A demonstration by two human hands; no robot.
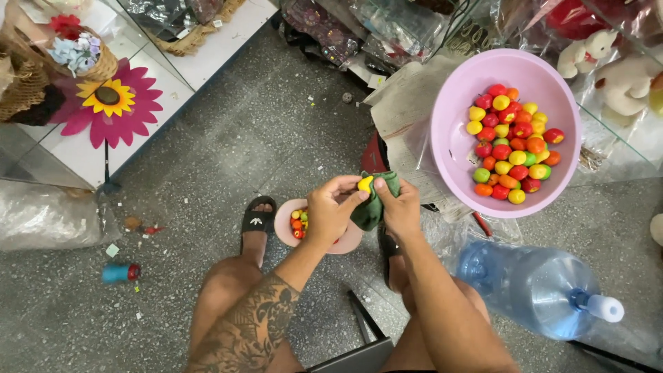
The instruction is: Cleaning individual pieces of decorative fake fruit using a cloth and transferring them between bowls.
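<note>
Left hand (330, 211) pinches a yellow fruit (364, 184) against the green cloth (373, 204) that the right hand (398, 207) grips, wiping it above the small bowl (345, 242).

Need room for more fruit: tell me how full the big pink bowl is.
Partly full: the pink bowl holds small fruits on one side; bare wall shows opposite.
</note>
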